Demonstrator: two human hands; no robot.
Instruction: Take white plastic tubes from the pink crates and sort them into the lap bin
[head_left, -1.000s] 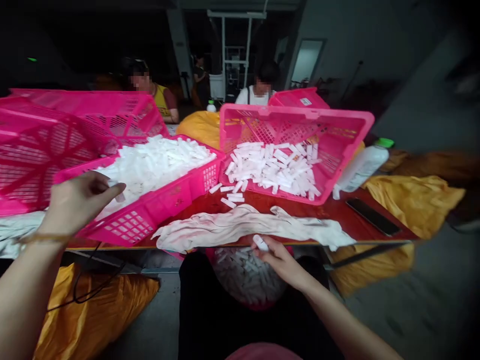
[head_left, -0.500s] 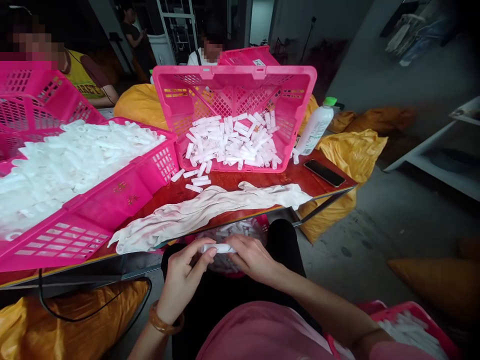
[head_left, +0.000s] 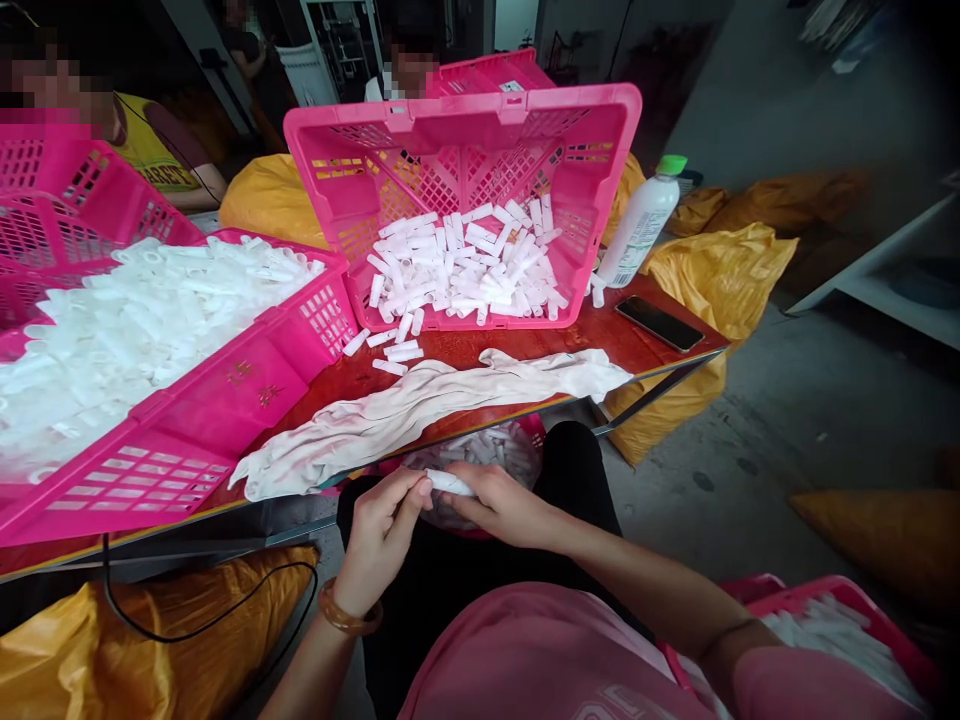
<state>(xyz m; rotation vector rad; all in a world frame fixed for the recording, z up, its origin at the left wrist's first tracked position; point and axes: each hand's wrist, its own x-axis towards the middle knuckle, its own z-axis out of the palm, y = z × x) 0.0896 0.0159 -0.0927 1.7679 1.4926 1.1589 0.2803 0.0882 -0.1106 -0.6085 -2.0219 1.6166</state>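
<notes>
Over my lap, a short white plastic tube point(head_left: 450, 482) is held between my two hands. My left hand point(head_left: 384, 520) pinches its left end with thumb and fingertips. Around the right end are the closed fingers of my right hand point(head_left: 499, 505), which cover part of it. Below the hands, partly hidden, a pink basket holds more white tubes point(head_left: 506, 450). On the table edge in front lies a crumpled white cloth point(head_left: 427, 410). Behind it, a tipped pink basket point(head_left: 465, 110) faces me with many similar tubes point(head_left: 465, 260) inside, and several lie loose before it.
A large pink crate point(head_left: 277, 345) heaped with white tubes fills the table's left. A bottle with a green cap point(head_left: 641, 225) and a phone point(head_left: 660, 323) are at the right. Yellow sacks point(head_left: 724, 275) stand around. Another person point(head_left: 161, 150) sits across at the left.
The tube has tilted, its right end now lower, and my left fingers have closed in on its left end. The camera view has shifted slightly.
</notes>
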